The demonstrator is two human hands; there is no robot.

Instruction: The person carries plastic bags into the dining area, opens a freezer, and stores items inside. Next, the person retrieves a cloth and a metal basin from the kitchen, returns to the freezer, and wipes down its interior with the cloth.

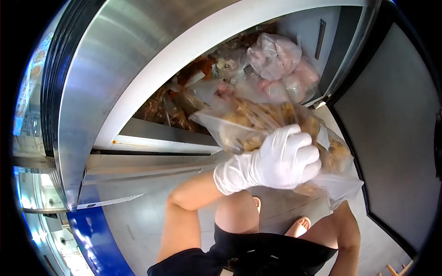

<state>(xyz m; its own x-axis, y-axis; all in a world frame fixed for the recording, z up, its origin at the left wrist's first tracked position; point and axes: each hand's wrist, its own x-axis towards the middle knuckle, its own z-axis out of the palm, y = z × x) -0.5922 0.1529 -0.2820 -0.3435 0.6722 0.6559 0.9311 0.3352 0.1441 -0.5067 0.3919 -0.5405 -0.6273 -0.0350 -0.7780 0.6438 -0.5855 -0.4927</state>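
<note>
My left hand (287,158), in a white glove, lies across the top of a large clear plastic bag (248,122). Its fingers are curled and grip the bag. Yellow-brown chunks of food fill the bag, but their exact kind is not clear. My right forearm (345,230) reaches up to the bag's right end, where the bag hides my right hand and its fingers. Just beyond the bag is an open freezer (170,133) holding several more bags. One holds pale pink pieces that look like raw meat (276,55).
The freezer's dark-edged door (396,124) stands open on the right. A curved steel panel (101,69) borders the opening on the left. Below are the grey tiled floor (138,221), my bare knees and my sandals (300,225). Wooden legs (398,269) show at bottom right.
</note>
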